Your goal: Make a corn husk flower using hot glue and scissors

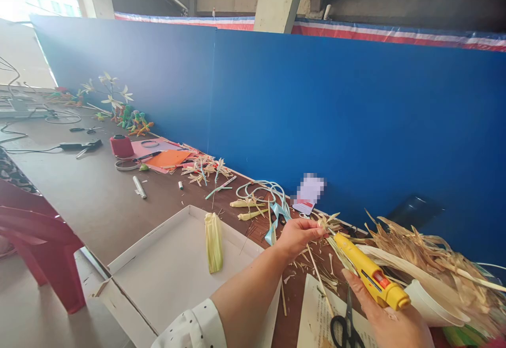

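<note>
My left hand (296,238) pinches a small pale corn-husk flower (331,220) between thumb and fingertips. From the lower right, my right hand (389,319) grips a yellow hot glue gun (366,269). The tip of the glue gun meets the base of the flower, close to my left fingertips. Below my hands, black-handled scissors (348,324) lie on a printed sheet (312,311). A thin stick (318,274) runs down from near my left hand onto that sheet. My right fingers are partly hidden behind the glue gun.
A white box lid (169,284) holds a folded husk piece (214,242). Dried husks (427,253) and a white cup (435,306) crowd the right. Light blue ribbon (276,219) lies behind my left hand. A blue partition (316,116) borders the table; a red chair (43,253) stands left.
</note>
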The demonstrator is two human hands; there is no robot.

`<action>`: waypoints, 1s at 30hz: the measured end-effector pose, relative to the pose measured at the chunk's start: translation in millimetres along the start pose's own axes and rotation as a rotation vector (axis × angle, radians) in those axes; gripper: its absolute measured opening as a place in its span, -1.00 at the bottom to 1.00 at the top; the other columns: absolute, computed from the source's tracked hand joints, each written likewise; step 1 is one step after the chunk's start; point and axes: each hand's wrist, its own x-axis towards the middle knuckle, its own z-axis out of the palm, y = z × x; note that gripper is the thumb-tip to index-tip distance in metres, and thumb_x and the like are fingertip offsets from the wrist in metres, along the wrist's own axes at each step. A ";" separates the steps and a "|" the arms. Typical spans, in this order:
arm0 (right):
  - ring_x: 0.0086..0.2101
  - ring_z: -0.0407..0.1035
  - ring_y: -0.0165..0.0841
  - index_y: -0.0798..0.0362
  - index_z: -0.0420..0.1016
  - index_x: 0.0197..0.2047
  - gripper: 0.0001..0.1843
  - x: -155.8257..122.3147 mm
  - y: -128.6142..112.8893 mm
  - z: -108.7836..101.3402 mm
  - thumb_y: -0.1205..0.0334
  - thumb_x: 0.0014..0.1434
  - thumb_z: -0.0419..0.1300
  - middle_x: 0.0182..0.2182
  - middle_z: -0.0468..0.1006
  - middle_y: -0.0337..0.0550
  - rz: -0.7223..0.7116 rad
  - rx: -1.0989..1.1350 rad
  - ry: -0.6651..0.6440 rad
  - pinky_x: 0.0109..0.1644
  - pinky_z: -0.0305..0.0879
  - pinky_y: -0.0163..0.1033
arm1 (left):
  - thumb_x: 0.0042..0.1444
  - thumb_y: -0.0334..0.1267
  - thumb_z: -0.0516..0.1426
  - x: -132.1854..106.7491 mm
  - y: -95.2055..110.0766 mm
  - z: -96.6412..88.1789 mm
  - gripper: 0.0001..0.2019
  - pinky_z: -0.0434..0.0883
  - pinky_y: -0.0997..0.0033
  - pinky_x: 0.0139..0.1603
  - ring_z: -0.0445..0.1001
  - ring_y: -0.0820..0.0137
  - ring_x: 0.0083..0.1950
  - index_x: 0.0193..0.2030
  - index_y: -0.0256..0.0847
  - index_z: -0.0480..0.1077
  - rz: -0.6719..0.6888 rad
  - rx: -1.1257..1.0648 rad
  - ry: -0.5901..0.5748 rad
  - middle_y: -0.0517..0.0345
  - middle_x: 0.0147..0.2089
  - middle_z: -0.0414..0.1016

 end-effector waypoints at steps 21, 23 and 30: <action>-0.44 0.40 -0.28 0.01 0.61 -0.21 -0.53 8.2 -8.8 -8.4 0.41 0.18 -0.14 -0.35 0.55 -0.03 0.132 0.075 0.046 -0.33 0.33 -0.19 | -0.32 0.00 0.35 -0.9 2.2 2.4 -0.58 0.23 0.44 -0.24 0.29 0.51 -0.40 -0.41 -0.33 0.52 -0.006 0.024 0.009 0.11 -0.43 0.46; -0.46 0.38 -0.29 0.00 0.62 -0.24 -0.49 12.1 -10.5 -12.0 0.44 0.18 -0.17 -0.35 0.56 -0.03 0.072 0.045 0.083 -0.36 0.30 -0.20 | -0.33 -0.01 0.35 -0.8 2.5 2.7 -0.58 0.23 0.44 -0.24 0.29 0.51 -0.41 -0.42 -0.33 0.52 -0.009 0.020 0.016 0.11 -0.43 0.46; -0.50 0.37 -0.29 -0.01 0.60 -0.17 -0.59 6.0 -3.9 -7.1 0.39 0.15 -0.07 -0.38 0.55 -0.05 0.084 0.040 -0.016 -0.41 0.30 -0.23 | -0.37 -0.01 0.36 -1.8 3.9 4.0 -0.56 0.24 0.44 -0.23 0.29 0.51 -0.41 -0.41 -0.34 0.52 -0.027 0.005 0.025 0.12 -0.44 0.46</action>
